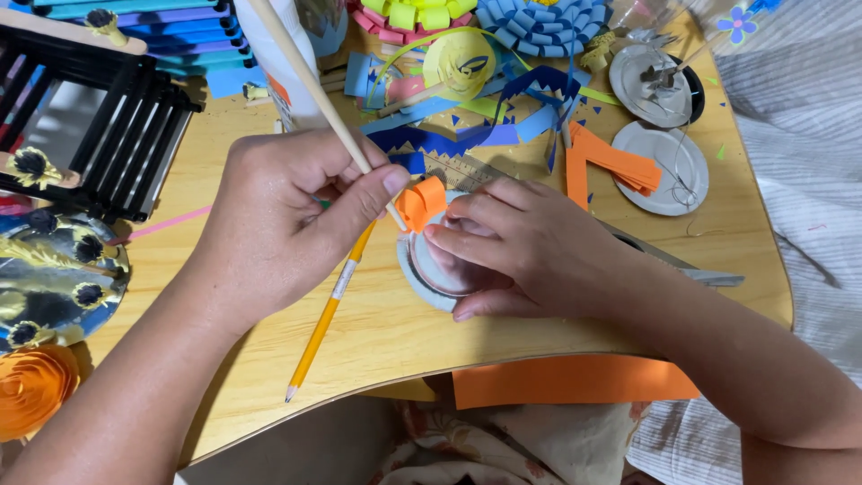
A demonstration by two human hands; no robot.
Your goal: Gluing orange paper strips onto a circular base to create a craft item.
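Observation:
My left hand grips a thin wooden stick that slants up to the top of the view, its lower end at a curled orange paper strip. My right hand lies over a round grey-white disc on the wooden table, its fingertips pressing the disc beside the orange curl. A yellow pencil lies on the table under my left hand, tip toward me.
A black slatted stick frame and a shiny plate with dark flowers sit at left. Blue and orange paper scraps, folded orange strips, two metal discs, paper flowers and an orange sheet surround the hands.

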